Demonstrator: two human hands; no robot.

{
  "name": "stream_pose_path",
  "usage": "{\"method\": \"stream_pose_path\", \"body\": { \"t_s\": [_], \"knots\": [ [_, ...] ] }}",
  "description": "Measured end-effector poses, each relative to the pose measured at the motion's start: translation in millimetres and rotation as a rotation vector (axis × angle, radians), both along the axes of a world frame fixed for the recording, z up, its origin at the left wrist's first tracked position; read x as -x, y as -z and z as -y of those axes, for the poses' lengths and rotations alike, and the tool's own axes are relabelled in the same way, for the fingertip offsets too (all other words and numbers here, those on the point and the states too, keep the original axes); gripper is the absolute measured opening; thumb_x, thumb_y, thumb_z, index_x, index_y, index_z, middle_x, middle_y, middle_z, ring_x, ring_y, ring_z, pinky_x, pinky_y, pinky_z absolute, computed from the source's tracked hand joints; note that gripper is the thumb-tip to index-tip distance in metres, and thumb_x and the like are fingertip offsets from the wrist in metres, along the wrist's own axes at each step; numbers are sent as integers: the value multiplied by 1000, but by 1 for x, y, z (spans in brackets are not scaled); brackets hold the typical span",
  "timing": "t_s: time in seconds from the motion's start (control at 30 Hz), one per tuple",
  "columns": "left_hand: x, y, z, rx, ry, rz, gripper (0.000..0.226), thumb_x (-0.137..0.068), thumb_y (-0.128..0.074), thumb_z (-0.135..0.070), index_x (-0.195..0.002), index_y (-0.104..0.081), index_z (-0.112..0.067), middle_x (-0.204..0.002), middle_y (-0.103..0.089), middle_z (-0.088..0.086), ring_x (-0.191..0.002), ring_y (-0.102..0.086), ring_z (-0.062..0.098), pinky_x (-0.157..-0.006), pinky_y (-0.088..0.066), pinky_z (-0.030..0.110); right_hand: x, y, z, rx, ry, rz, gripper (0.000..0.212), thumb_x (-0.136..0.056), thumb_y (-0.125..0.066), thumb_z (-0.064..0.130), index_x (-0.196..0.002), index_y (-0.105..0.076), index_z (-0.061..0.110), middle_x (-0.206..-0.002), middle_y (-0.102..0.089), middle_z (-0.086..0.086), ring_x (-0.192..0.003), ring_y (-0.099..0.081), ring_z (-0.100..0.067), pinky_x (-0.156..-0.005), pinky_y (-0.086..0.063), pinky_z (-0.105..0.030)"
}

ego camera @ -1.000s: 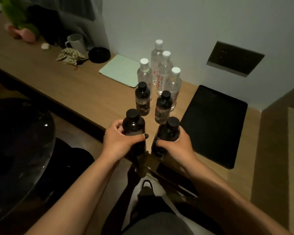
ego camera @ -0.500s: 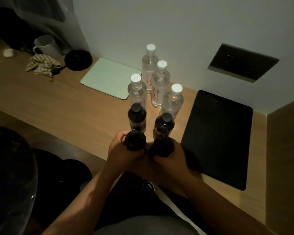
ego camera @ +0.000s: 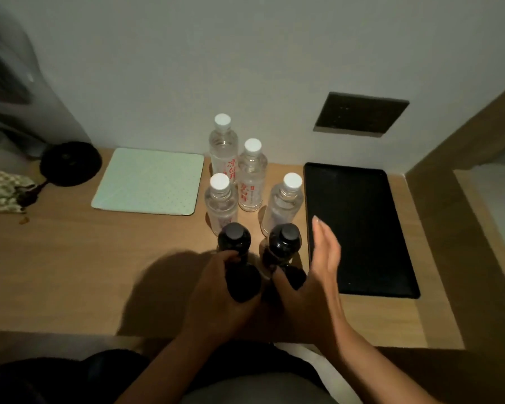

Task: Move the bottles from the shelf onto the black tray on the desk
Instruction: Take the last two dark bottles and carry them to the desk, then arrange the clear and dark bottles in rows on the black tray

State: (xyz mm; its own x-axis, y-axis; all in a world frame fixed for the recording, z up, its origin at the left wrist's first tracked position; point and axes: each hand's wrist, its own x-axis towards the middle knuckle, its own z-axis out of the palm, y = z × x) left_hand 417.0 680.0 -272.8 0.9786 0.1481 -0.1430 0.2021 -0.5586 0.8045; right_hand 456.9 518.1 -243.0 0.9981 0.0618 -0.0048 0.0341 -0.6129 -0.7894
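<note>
Several clear water bottles (ego camera: 252,176) with white caps stand on the wooden desk (ego camera: 70,272), left of the black tray (ego camera: 359,228), which holds nothing. In front of them stand two dark bottles (ego camera: 234,242) with black caps. My left hand (ego camera: 216,290) grips a third dark bottle (ego camera: 244,282) just in front of these. A fourth dark bottle (ego camera: 293,277) stands beside it. My right hand (ego camera: 318,275) is against that fourth bottle with its fingers straight and its thumb touching the bottle's near side, by the tray's left edge.
A pale green pad (ego camera: 149,182) lies left of the bottles. Further left are a round black object (ego camera: 70,163) and a crumpled patterned cloth (ego camera: 0,191). A dark panel (ego camera: 359,115) sits in the wall. A wooden side wall (ego camera: 449,199) bounds the desk on the right.
Both hands have brought their dark bottles forward over the desk, behind the standing ones. My right hand's fingers have straightened off its bottle. The view has moved in closer.
</note>
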Motion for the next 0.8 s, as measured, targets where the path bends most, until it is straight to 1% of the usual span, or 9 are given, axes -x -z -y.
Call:
{"method": "stream_pose_path", "body": {
  "t_s": [0.03,0.1,0.13,0.2,0.3,0.4,0.5,0.7,0.8],
  "knots": [
    [-1,-3,-6,-35,66,19,62,-70,-79,-43,-118,-40,-41,-106,-46,-29,-98,-50,-9,-76,-38,5,-3,-2,-8,41,21,-25,99,-81,-71,37,-150,-1,33,-151,2,21,-132,-9,7,-105,-17,-14],
    [-3,-4,-16,-93,162,61,51,-74,-75,-42,-117,-48,-35,-107,-51,-24,-96,-53,-5,-79,-42,9,-8,-4,-23,199,39,-26,92,-86,-64,38,-150,2,34,-155,7,12,-141,-9,-8,-108,-25,-27],
    [-4,-4,-21,-115,189,86,45,-74,-74,-42,-113,-52,-35,-106,-54,-22,-94,-54,-6,-78,-43,9,-11,-4,-29,273,45,-24,88,-87,-61,37,-150,1,33,-157,5,6,-144,-11,-16,-108,-32,-34],
    [-2,-4,-33,-132,226,82,38,-74,-74,-43,-106,-54,-36,-101,-54,-23,-92,-51,-12,-75,-40,3,-16,-3,-40,383,71,-32,77,-90,-56,36,-149,-6,34,-158,-5,2,-144,-19,-22,-100,-43,-41],
    [2,-3,-59,-205,246,105,41,-68,-75,-45,-102,-54,-39,-97,-53,-25,-91,-49,-11,-75,-39,4,-18,2,-49,537,134,-25,58,-94,-50,33,-145,-23,31,-156,-19,3,-138,-33,-21,-91,-50,-40],
    [-4,-8,-88,-66,180,-17,44,-66,-78,-32,-103,-55,-41,-100,-60,-21,-95,-55,-3,-86,-48,21,-17,5,-49,627,143,22,48,-94,-50,28,-139,-33,27,-147,-34,-1,-123,-50,-23,-79,-53,-36],
    [-20,-12,-120,-80,146,10,49,-63,-82,-27,-104,-57,-38,-101,-63,-17,-97,-58,6,-89,-49,33,-16,5,-54,682,146,9,41,-94,-50,23,-133,-38,22,-135,-43,-4,-105,-59,-26,-72,-54,-35],
    [-66,-12,-148,-80,99,76,51,-62,-85,-14,-103,-59,-29,-103,-62,-8,-99,-57,13,-87,-48,29,-7,8,-46,653,150,48,37,-97,-46,31,-133,-42,22,-128,-49,-4,-87,-65,-25,-69,-56,-34],
    [-85,-11,-151,-27,86,61,55,-63,-85,-8,-107,-57,-27,-106,-61,-7,-100,-56,14,-84,-45,26,4,11,-38,629,79,90,36,-94,-53,29,-129,-48,24,-127,-52,-2,-87,-66,-25,-71,-57,-35]
  ]
}}
